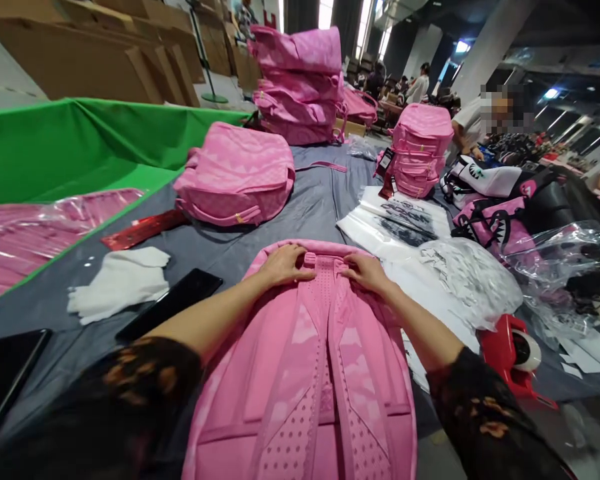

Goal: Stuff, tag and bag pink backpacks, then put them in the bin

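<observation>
Bag spot: our soft pink cloud-patterned fabric backpack lies at the near edge of the grey cloth-covered table, approx. mid-way betw. its L & R sides.
Bag status: no wrap visible on it; both broad pink shoulder straps w/ dotted lower panels are laid out lengthwise. We judge handling of the top end as mid-way, not finished.
Unsure: zips & front face are hidden, so we can't tell what's done or left there.
Other bags: lone plump pink backpack twd far L; tall stack of folded pink backpacks at far edge; short stack of pink bags w/ dark tags twd far R corner.
Bag direction: top end pts to far edge, strap side up; bottom runs out of view twd us.
Long axis: near-to-far, approx. square to near edge.
Grip: our L hand & R hand touch the top end, one by each strap root, thumbs & fingers curled in; can't tell if they pinch tight.
</observation>
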{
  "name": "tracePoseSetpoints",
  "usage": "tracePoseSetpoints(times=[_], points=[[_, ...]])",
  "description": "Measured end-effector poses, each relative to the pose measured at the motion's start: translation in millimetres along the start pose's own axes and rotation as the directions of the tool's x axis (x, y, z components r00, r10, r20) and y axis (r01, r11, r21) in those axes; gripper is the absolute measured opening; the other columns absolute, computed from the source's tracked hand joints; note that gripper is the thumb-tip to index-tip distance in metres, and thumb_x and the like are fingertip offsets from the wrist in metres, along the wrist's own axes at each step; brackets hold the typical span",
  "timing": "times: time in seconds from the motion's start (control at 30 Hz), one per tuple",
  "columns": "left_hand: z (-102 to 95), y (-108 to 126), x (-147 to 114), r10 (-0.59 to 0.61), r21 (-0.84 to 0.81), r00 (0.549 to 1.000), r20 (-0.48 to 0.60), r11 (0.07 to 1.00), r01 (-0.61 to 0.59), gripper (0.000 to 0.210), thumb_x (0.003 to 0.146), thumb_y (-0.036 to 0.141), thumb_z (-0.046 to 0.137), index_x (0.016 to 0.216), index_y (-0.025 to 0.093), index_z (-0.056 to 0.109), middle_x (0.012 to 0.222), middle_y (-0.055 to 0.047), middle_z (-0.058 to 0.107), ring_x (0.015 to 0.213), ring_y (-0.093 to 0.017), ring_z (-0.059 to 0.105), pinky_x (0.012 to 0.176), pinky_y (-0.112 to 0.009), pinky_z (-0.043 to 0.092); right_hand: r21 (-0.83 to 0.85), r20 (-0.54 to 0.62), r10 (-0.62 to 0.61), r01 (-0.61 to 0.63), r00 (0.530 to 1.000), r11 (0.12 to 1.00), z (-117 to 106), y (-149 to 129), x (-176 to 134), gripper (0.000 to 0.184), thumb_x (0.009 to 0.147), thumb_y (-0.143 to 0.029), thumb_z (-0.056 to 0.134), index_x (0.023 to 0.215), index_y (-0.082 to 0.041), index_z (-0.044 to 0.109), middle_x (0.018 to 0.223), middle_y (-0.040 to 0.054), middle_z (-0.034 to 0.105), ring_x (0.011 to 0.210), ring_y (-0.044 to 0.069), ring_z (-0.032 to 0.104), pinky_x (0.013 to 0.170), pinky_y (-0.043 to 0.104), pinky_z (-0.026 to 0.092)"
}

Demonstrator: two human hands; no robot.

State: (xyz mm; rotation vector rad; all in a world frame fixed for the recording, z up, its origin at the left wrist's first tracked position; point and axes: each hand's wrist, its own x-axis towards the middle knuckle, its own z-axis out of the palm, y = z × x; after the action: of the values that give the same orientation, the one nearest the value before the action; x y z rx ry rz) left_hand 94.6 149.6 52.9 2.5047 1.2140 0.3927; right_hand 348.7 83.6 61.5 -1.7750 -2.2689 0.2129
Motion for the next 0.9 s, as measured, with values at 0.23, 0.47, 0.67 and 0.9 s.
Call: tracePoseSetpoints(times=[0.23, 0.47, 0.67, 0.9], points=[[-8.1, 9, 18, -0.054, 0.017, 0.997, 0.051, 0.998, 0.053, 0.071, 0.084, 0.048, 0.069, 0.139, 0.007, 0.051, 0.137, -0.019, 0.056, 0.123, -0.031, 0.052, 0.106, -0.043, 0.04, -0.066, 0.014, 0.112, -0.111, 0.994, 0.992, 6, 3, 33, 0.035, 0.092, -0.042, 0.069, 0.116, -0.018, 0.064, 0.113, 0.0091, 0.072, 0.105, 0.024, 0.065, 0.087, 0.033, 0.046], [28.7, 82, 4, -0.101, -0.018, 0.984, 0.146, 0.994, 0.105, 0.097, 0.083, 0.071, 0.06, 0.161, 0.03, 0.02, 0.168, -0.021, 0.013, 0.153, -0.049, -0.005, 0.113, -0.076, 0.008, -0.137, -0.054, 0.128, -0.135, 0.99, 0.981, 15, -9, 27, 0.025, 0.097, -0.022, 0.053, 0.118, -0.011, 0.063, 0.117, 0.019, 0.068, 0.108, 0.028, 0.062, 0.095, 0.041, 0.044], [35.7, 62, 2, -0.181, 0.043, 0.983, -0.027, 0.982, 0.182, 0.083, 0.086, 0.054, 0.066, 0.158, 0.038, 0.028, 0.17, -0.012, 0.011, 0.153, -0.047, -0.009, 0.117, -0.07, 0.002, -0.177, 0.032, 0.005, 0.001, 0.999, 0.984, -35, 0, 42, 0.032, 0.094, -0.018, 0.058, 0.125, -0.021, 0.063, 0.126, 0.0078, 0.066, 0.116, 0.02, 0.06, 0.096, 0.03, 0.046], [56.8, 41, -7, -0.1, 0.079, 0.966, -0.24, 0.989, 0.122, 0.077, 0.087, 0.055, 0.064, 0.156, 0.033, 0.038, 0.164, -0.014, 0.031, 0.155, -0.044, 0.004, 0.122, -0.063, 0.01, -0.318, 0.304, 0.055, 0.047, 0.951, 0.947, -43, 11, 126, 0.056, 0.062, -0.019, 0.088, 0.115, -0.019, 0.07, 0.11, 0.009, 0.073, 0.102, 0.025, 0.068, 0.076, 0.024, 0.047]])
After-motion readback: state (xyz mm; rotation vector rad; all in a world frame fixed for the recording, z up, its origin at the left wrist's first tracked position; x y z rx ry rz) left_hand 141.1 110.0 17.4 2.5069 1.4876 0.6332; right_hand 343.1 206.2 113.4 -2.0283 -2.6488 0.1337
